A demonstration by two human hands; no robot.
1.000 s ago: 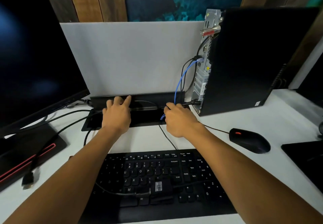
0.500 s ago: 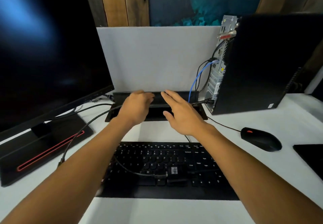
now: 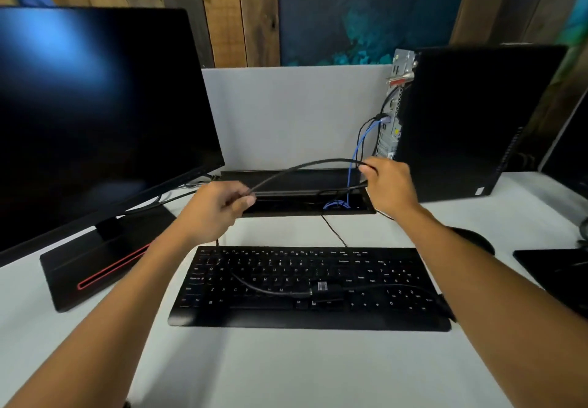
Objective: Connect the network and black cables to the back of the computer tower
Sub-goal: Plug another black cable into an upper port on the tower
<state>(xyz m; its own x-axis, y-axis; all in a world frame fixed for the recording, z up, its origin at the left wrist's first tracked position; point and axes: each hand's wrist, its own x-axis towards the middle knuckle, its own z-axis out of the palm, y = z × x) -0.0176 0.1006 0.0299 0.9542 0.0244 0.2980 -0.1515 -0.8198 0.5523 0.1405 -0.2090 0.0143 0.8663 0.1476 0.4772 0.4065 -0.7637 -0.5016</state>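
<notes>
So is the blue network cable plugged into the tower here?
Plugged in: the blue cable runs up to a port on the tower's rear panel.

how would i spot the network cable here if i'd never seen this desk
Find the tall black computer tower standing on the right of the white desk. At its metal back panel, a thin blue network cable is plugged in and drops into the black cable tray. Every other cable nearby is black.

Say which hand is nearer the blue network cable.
Right. The right hand holds the black cable right beside the blue network cable; the left hand grips it farther left.
</notes>
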